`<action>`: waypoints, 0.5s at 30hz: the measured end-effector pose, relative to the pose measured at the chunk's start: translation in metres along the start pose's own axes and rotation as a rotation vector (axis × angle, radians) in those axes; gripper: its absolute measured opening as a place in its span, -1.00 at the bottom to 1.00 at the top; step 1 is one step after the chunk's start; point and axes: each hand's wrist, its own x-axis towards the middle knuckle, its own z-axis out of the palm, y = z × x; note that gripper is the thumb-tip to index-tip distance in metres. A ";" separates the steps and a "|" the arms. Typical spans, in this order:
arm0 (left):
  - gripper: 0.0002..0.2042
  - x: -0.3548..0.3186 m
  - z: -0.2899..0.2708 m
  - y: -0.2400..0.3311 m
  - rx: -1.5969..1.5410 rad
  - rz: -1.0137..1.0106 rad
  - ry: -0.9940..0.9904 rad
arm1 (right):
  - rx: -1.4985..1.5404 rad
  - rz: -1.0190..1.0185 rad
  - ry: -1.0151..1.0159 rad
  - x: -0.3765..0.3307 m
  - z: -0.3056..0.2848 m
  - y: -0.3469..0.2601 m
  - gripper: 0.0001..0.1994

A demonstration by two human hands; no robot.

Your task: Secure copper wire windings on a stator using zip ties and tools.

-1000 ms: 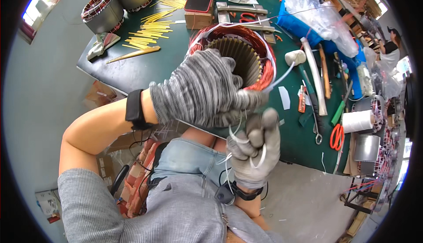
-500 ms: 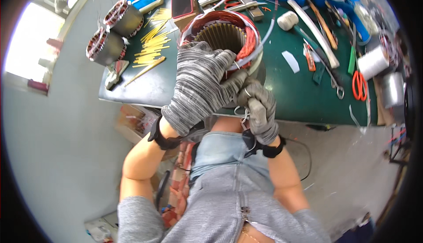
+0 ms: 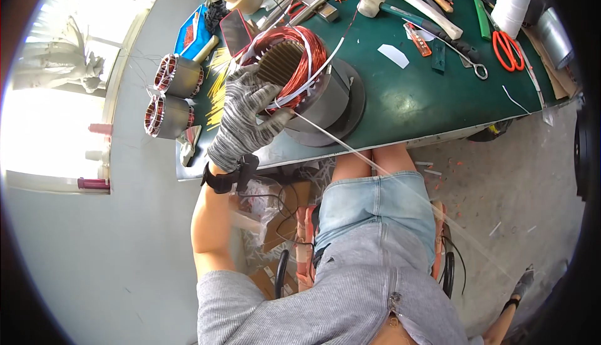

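A motor stator (image 3: 324, 104) with red copper windings (image 3: 311, 63) and white lacing stands tilted on a dark round base (image 3: 358, 102) at the table's near edge. My left hand (image 3: 245, 110), in a grey striped knit glove, grips the near left rim of the windings, fingers over the edge and thumb outside. From the windings by that thumb, a white lacing cord (image 3: 360, 155) runs taut down to the right across my lap. My gloved right hand (image 3: 526, 281), far out at the lower right, is closed on its other end; the fingers are small and partly blurred.
Two smaller wound stators (image 3: 178, 75) sit at the left beside yellow strips (image 3: 217, 88) and a blue tray (image 3: 195, 32). Across the green table (image 3: 400, 104) lie a mallet (image 3: 371, 3), a utility knife (image 3: 417, 40), red scissors (image 3: 508, 51) and a white thread spool (image 3: 511, 8).
My right hand has swept from beside the stator far out to the lower right, drawing the cord taut. My left hand stays on the rim. The view has shifted.
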 end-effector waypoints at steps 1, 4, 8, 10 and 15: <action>-0.63 -0.005 0.009 -0.009 -0.014 -0.011 -0.015 | -0.141 -0.072 0.029 0.001 -0.002 0.007 -0.65; -0.56 0.026 -0.005 0.028 0.076 0.030 -0.065 | -0.296 -0.122 -0.067 0.032 0.132 -0.068 -0.66; -0.63 0.022 -0.030 0.039 0.089 -0.184 -0.210 | -0.260 -0.551 -0.543 0.014 0.221 -0.519 -0.67; -0.64 0.026 -0.021 0.033 0.036 -0.175 -0.157 | -0.065 -1.303 -0.723 -0.004 0.232 -0.634 -0.72; -0.61 0.021 -0.018 0.024 0.102 -0.078 -0.137 | 0.165 -1.080 -0.571 -0.026 0.249 -0.734 -0.84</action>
